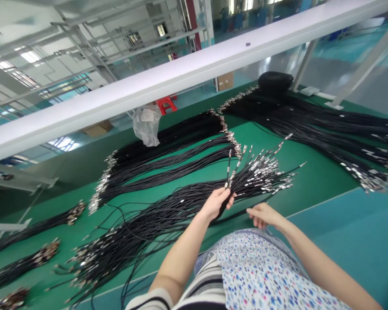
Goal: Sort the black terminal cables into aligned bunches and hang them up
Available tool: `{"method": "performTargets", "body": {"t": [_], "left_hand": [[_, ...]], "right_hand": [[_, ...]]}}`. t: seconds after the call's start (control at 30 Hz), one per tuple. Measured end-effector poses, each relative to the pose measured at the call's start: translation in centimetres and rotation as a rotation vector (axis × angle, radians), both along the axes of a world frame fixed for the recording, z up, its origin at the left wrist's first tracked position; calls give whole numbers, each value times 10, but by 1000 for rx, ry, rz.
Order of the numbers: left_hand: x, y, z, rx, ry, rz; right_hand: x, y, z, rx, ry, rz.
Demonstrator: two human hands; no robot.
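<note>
A large bundle of thin black cables (168,202) with silvery connector ends lies across the near part of the green tabletop. My left hand (220,202) is closed around part of this bundle near its right end, and a few cables stick up beside the thumb. To the right, my right hand (262,215) has thumb and forefinger pinched at a single black cable (233,216) running along the near side of the bundle. Its other fingers are curled in. Metal tips (265,170) fan out beyond my left hand.
Sorted black cable bundles (168,150) lie behind, with more cables (310,129) at the right. Smaller bundles (29,260) lie at the left. A clear plastic bag (147,125) hangs near the far edge. A white beam (181,82) crosses above the table. A red stool (167,104) stands beyond.
</note>
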State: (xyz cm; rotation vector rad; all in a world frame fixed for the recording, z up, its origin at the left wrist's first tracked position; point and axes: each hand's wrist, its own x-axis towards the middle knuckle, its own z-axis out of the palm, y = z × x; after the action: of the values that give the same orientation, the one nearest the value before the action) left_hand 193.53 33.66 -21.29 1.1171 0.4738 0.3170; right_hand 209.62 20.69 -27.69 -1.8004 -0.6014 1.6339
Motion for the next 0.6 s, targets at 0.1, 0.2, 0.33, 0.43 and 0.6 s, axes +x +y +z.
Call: {"method": "performTargets", "body": {"t": [0.1, 0.2, 0.33, 0.43, 0.6], "left_hand": [[0, -10, -2, 32, 29, 31], [1, -24, -7, 40, 66, 51], [-2, -41, -16, 5, 108, 164], [-6, -51, -23, -12, 103, 204], [-8, -60, -27, 3, 80, 129]], "right_hand": [[1, 17, 49, 536, 272, -201], [-5, 42, 85, 714, 400, -431], [-18, 59, 95, 654, 268, -544], [-25, 58, 90, 624, 250, -399], [-31, 52, 82, 583, 224, -252]]}}
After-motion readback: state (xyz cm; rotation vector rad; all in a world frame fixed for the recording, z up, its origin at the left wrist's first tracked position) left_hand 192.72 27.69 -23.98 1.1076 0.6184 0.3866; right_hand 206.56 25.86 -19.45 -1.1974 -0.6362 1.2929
